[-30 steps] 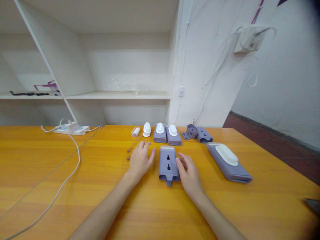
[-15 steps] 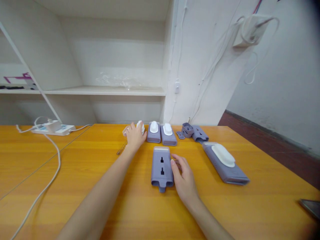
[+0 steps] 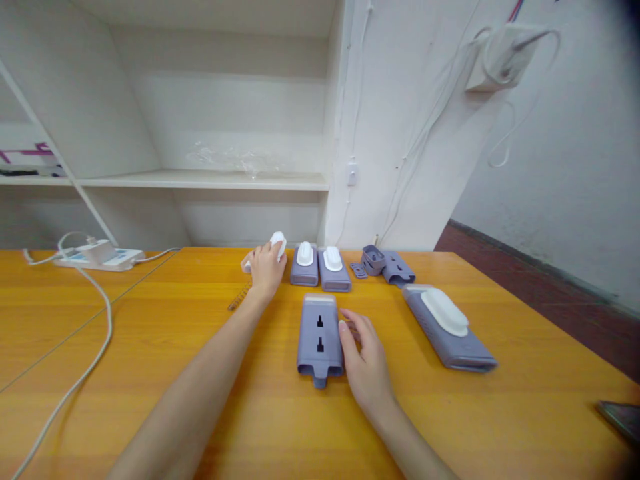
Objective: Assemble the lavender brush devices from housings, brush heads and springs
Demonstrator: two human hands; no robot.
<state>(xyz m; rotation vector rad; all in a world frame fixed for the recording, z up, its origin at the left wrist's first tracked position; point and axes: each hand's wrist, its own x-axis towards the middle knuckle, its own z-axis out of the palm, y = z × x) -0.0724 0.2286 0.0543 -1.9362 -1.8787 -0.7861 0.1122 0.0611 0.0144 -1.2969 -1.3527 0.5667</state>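
At the back of the table, my left hand (image 3: 267, 268) is closed on a white oval plastic piece (image 3: 279, 243) that sticks up beyond the fingers. Beside that hand lies another pale part (image 3: 247, 263), partly hidden by it. In front of me is a grey-purple plastic case (image 3: 319, 330) with two black slots, its tabbed end towards me. My right hand (image 3: 364, 350) rests along the right side of this case, fingers loosely bent and thumb apart; whether the fingertips touch it I cannot tell.
Two grey-purple cases (image 3: 304, 270) with white oval pieces stand at the back. A similar case (image 3: 450, 327) lies right. Small grey-purple parts (image 3: 373, 260) and a slotted case (image 3: 398, 267) sit back right. A power strip (image 3: 105, 259) with a white cable lies left.
My left hand has taken hold of the white oval piece and lifted it slightly. My right hand stays beside the slotted case. The whole view has shifted a little.
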